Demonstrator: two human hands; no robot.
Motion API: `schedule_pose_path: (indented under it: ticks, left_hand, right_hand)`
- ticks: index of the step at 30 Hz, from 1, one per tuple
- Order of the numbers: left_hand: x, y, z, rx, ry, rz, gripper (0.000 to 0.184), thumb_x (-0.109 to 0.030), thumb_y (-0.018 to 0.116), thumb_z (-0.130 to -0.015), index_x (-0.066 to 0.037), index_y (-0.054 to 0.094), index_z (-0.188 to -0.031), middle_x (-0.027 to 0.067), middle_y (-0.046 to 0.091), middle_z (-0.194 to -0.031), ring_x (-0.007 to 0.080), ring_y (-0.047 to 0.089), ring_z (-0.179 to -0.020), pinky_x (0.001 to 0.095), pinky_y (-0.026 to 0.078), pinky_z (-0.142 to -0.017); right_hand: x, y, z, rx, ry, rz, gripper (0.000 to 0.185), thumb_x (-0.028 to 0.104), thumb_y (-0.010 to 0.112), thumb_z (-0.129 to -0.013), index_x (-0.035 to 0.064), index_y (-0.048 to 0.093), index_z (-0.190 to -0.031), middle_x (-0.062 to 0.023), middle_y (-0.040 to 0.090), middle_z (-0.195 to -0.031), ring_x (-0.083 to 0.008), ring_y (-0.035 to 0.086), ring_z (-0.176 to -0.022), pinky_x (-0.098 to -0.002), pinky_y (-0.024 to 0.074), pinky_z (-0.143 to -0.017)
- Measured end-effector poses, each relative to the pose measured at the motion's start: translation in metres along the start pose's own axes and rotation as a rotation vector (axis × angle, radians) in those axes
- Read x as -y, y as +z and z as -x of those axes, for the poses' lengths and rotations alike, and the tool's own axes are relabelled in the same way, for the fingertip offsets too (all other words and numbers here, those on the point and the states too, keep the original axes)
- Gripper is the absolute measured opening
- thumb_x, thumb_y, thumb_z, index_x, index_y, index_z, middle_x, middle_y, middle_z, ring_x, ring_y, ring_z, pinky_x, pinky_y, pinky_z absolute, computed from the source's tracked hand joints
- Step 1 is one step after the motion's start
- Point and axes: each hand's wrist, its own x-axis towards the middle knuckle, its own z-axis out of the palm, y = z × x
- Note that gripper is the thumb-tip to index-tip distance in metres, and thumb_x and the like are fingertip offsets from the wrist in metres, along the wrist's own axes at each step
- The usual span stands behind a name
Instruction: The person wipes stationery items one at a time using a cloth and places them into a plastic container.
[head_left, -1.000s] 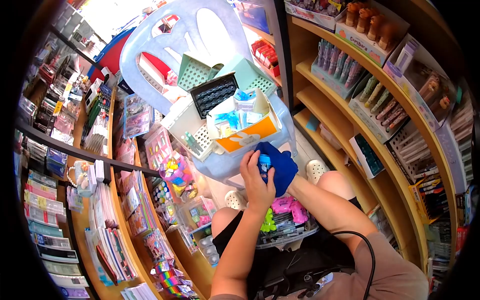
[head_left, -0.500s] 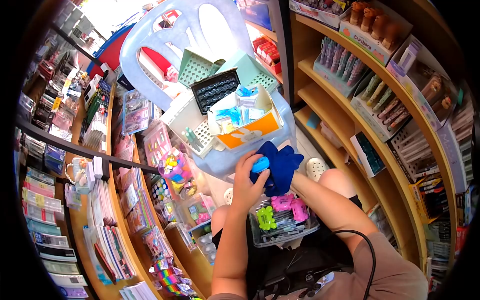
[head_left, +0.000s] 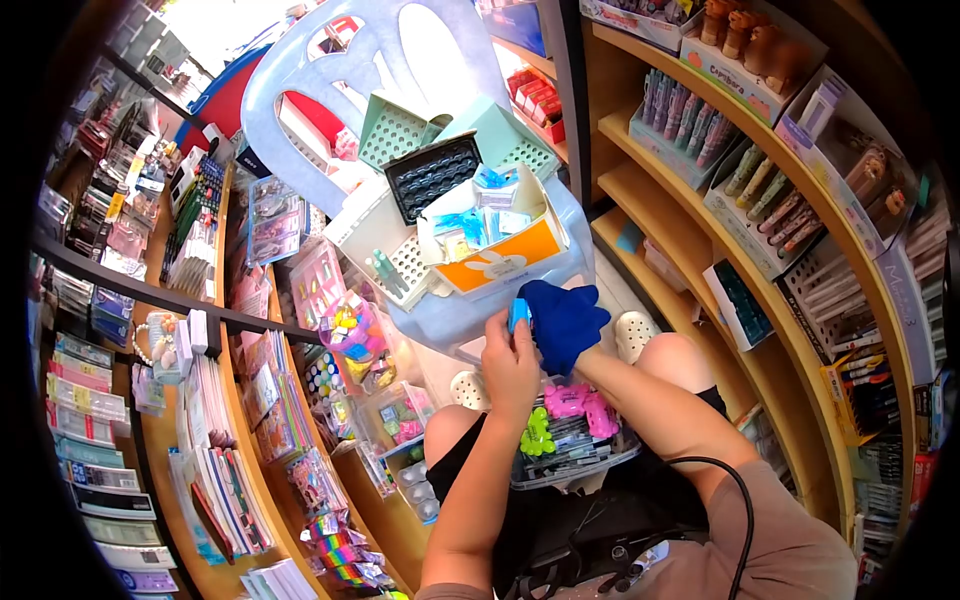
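My left hand [head_left: 509, 365] is closed on a small light-blue object [head_left: 519, 314] whose kind I cannot make out. A dark blue cloth [head_left: 563, 325] covers my right hand, so its fingers are hidden; only the wrist [head_left: 592, 368] shows below. The cloth is bunched right beside the light-blue object. Just beyond my hands, an orange and white box [head_left: 500, 268] with a rabbit print holds several blue and white packets. Under my forearms a clear tub [head_left: 575, 478] contains pens, a green bear-like shape [head_left: 537, 432] and pink ones [head_left: 568, 400].
A pale blue plastic chair [head_left: 440, 318] bears the orange box, a black tray [head_left: 433, 180], a white holed box [head_left: 405, 268] and mint-green boxes [head_left: 392, 135]. Curved wooden shelves [head_left: 690, 240] with pen boxes rise at right. Stationery shelves [head_left: 240, 450] stand at left, with a pink basket [head_left: 352, 338].
My left hand has turned and drawn slightly down, so the light-blue object now stands more upright. The blue cloth has spread to the right and covers more of my right hand.
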Motion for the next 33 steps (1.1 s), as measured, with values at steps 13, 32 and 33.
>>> schedule_pose_path:
  ticks: [13,32,33]
  left_hand:
    - [0.031,-0.020,-0.001,0.277,-0.002,0.273,0.032,-0.003,0.049,-0.091,0.004,0.037,-0.120,0.0132,0.058,-0.103,0.0165,0.060,-0.089,0.0302,0.051,-0.078]
    - [0.072,-0.148,-0.042,0.027,-0.449,0.944,0.028,-0.018,0.046,-0.094,-0.004,0.048,-0.118,0.0138,0.061,-0.107,0.0270,0.063,-0.090,0.0412,0.053,-0.076]
    - [0.097,-0.166,-0.050,-0.083,-0.507,0.934,0.026,-0.016,0.046,-0.094,-0.004,0.048,-0.118,0.0134,0.061,-0.106,0.0271,0.063,-0.090,0.0419,0.054,-0.075]
  right_hand:
    - [-0.007,-0.006,-0.007,0.006,0.075,0.003,0.015,0.025,0.055,-0.078,0.0127,0.056,-0.088,-0.0098,0.064,-0.087,-0.0336,0.060,-0.078,-0.0444,0.0434,-0.065]
    - [-0.002,0.003,-0.002,0.185,-0.144,0.106,0.045,0.008,0.073,-0.052,0.0141,0.048,-0.089,-0.0061,0.055,-0.077,-0.0353,0.055,-0.072,-0.0444,0.0400,-0.060]
    - [-0.005,0.013,0.001,0.173,-0.122,0.174,0.041,0.010,0.071,-0.055,0.0143,0.048,-0.088,-0.0052,0.054,-0.077,-0.0343,0.053,-0.068,-0.0432,0.0384,-0.057]
